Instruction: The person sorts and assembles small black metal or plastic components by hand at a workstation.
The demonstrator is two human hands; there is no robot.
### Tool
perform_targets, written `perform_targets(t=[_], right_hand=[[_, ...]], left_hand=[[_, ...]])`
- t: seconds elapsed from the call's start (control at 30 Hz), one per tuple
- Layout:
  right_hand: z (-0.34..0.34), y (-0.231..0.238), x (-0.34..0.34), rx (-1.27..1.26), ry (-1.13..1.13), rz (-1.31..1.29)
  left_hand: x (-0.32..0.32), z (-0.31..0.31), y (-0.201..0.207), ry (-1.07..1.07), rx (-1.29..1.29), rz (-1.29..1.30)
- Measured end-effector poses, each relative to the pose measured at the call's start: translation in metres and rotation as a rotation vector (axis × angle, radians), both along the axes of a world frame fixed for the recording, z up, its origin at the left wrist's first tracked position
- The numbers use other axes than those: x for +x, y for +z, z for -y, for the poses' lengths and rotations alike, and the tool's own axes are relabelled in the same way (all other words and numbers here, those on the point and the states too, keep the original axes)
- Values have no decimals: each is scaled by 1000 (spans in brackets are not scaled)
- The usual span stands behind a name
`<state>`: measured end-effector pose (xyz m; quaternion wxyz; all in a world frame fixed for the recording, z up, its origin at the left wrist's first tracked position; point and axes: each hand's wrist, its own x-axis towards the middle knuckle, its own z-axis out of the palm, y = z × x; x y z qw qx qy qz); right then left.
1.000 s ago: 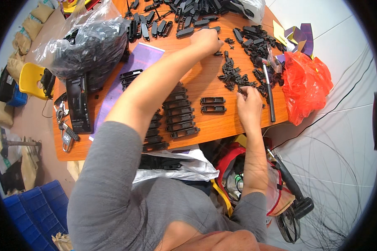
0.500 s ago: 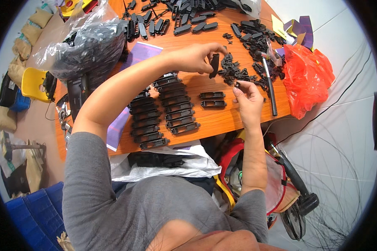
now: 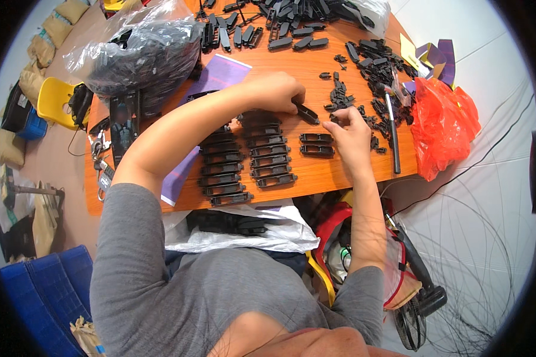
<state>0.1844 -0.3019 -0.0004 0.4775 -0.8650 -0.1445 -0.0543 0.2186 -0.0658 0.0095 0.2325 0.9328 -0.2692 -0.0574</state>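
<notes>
In the head view, a pair of black frames lying on the orange table serves as landmark. Just beyond the pair, the left hand grasps a long black part in its fingers, tilted, one end toward the right hand. The right hand is just right of the pair, thumb and forefinger pinched on a small black piece, mostly hidden by the fingers. Two columns of black frames lie left of the pair. A heap of small black pieces lies beyond it, slightly right; a larger pile of black parts lies much farther beyond. Right of the pair lies a slim black-handled tool, and farther right sits a red plastic bag.
</notes>
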Motion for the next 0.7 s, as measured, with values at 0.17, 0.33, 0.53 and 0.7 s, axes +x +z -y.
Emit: perform_targets(t=[0.17, 0.33, 0.53, 0.7], right_hand=[[-24, -1, 23, -249, 187, 132], [-23, -6, 32, -286, 351, 280], [-27, -8, 22, -281, 235, 300], [-29, -4, 24, -439, 322, 388]], left_hand=[[0, 6, 3, 1, -18, -104], [3, 5, 4, -2, -14, -102], [6, 3, -2, 2, -51, -105], [2, 2, -1, -1, 0, -82]])
